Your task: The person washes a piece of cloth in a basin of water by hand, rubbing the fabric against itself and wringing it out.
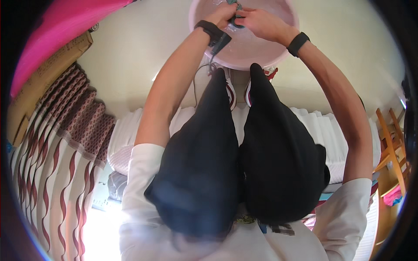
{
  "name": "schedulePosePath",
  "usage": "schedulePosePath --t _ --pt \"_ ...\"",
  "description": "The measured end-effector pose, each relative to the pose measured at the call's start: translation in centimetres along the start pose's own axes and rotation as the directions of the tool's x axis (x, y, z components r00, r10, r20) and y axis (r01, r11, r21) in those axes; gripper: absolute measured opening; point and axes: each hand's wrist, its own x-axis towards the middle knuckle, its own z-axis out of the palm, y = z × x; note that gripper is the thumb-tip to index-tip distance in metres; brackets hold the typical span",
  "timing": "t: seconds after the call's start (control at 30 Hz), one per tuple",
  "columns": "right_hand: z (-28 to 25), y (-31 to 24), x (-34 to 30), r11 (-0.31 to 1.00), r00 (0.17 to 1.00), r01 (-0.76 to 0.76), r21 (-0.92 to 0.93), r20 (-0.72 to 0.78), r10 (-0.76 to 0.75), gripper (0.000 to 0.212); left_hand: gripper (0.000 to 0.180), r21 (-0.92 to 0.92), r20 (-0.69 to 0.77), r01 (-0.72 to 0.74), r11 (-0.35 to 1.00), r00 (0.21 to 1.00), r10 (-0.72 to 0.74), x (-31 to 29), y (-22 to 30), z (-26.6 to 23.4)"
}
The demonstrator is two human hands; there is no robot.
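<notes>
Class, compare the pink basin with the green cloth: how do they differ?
The basin is pale pink; the cloth is grey-green. The basin is wide and round; the cloth looks small and bunched. The left hand and right hand grip the cloth; neither holds the basin. Both show at the picture's top.

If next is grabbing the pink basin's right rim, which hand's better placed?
Probably the right hand: it's nearer that side of the pink basin. The left hand sits toward the left rim. Both appear to grip the green cloth, so neither looks free.
</notes>
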Motion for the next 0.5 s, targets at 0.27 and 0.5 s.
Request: schedulePosePath --t 0.27,0.5 --pt "-3.4 2.2 -8.2 0.907 0.908 -0.418 0.047 0.036 0.417 0.051 0.08 0.181 0.023 0.29 0.94 0.954 -0.299 -8.6 13.7 10.9" --pt "-16.4 -1.3 -10.2 0.903 0.891 -0.412 0.123 -0.149 0.428 0.048 0.079 0.076 -0.1 0.208 0.975 0.975 -0.2 -18.6 22.4 3.8"
